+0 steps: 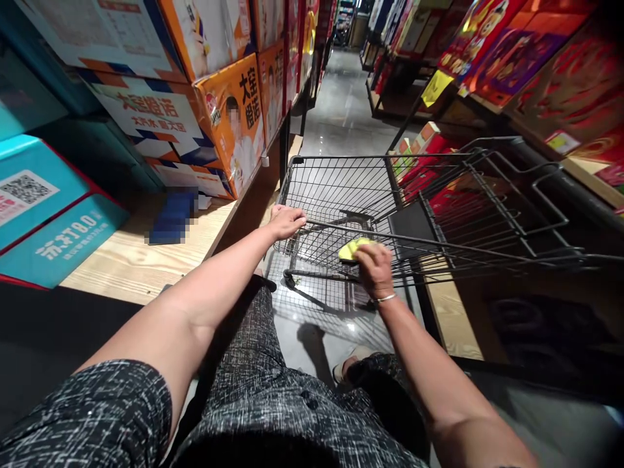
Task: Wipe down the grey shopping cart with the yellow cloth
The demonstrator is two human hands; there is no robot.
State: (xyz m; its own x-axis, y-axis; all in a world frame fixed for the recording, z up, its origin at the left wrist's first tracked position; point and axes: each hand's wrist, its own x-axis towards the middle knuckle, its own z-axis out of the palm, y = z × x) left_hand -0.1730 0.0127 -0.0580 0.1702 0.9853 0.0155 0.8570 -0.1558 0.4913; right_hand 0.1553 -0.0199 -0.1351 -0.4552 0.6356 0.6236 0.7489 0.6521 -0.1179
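Note:
A black wire shopping cart stands in a shop aisle in front of me. My left hand is closed on the cart's near left rim. My right hand is closed on a yellow cloth and presses it against the cart's rear bar. A thin bracelet sits on my right wrist. The cart basket looks bare inside.
Orange and white cartons and teal boxes fill a wooden shelf on the left. Red gift boxes line the shelves on the right. A glossy grey floor runs ahead down the aisle.

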